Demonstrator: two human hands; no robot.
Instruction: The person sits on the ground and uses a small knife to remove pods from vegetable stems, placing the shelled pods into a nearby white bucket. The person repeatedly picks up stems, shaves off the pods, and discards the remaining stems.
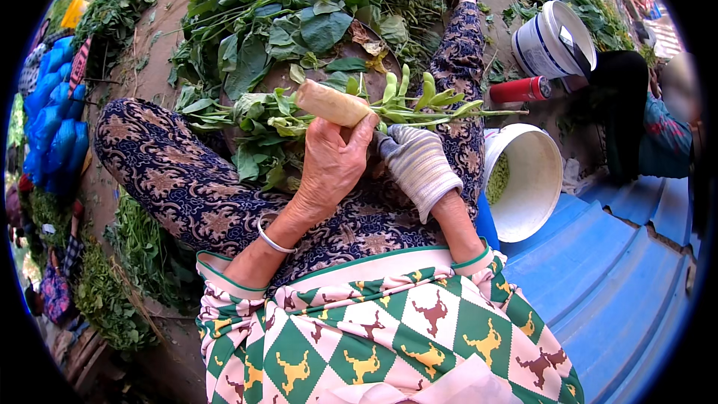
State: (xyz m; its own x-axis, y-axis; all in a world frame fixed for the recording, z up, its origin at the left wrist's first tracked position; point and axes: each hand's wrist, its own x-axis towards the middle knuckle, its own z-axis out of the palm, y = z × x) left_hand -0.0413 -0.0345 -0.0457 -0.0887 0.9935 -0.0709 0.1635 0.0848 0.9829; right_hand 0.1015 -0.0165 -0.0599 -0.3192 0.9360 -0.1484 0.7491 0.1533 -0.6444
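My bare left hand (332,160), with a silver bangle at the wrist, closes its thumb and fingers on a pale tan cylinder (333,104). What the cylinder is, and whether a finger sits inside it, I cannot tell. Beside it, my right hand (419,160) wears a striped knitted glove and grips a soybean stalk (468,116). Plump green pods (429,92) stand up from the stalk just beyond both hands. Its leafy end (255,123) stretches left over my lap. The gloved fingertips are partly hidden.
A large heap of soybean plants (269,28) lies between my legs. At right, a tipped white bucket (530,191) holds shelled green beans (498,179) near blue corrugated sheets (606,269). Beyond are a red flask (519,90), another white bucket (533,45) and a seated person (628,118).
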